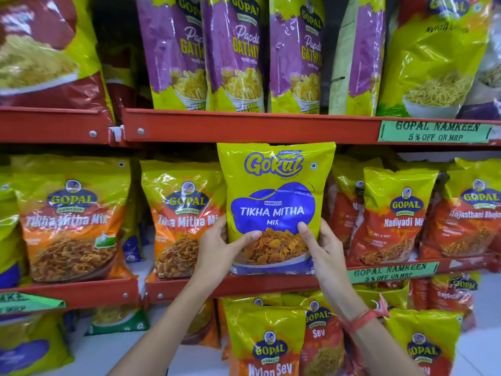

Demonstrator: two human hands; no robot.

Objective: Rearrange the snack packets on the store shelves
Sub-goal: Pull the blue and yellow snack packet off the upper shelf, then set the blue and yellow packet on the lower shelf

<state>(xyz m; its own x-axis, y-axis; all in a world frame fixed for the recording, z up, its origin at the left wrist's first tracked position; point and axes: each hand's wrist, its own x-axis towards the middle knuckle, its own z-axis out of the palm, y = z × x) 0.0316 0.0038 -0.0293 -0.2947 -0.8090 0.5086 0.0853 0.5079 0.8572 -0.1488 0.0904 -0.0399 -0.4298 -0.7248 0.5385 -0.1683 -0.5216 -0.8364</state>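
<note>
1. Both hands clamp the Gokul Tikha Mitha Mix packet by its lower half: the left hand on its left edge with the thumb across the front, the right hand on its right edge likewise. The packet stands upright at the front of the middle shelf, its bottom at the red lip, between the Gopal Tikha Mitha Mix packet and the Gopal Nadiyadi Mix packet.
2. The packet's top sits just under the upper shelf. Lifted straight up, it would likely catch and crumple there.
3. The gap it fills looks tight. Pushed back hard, it could shove the orange neighbour on the left sideways or tip it.
4. The grip is low and the bag is tall and slick. If the hands let go before the base is seated behind the lip, it may flop forward and fall onto the Nylon Sev packets below.
5. It is a Gokul bag in a row tagged by the Gopal Namkeen label; left here, it may count as misplaced.
</note>
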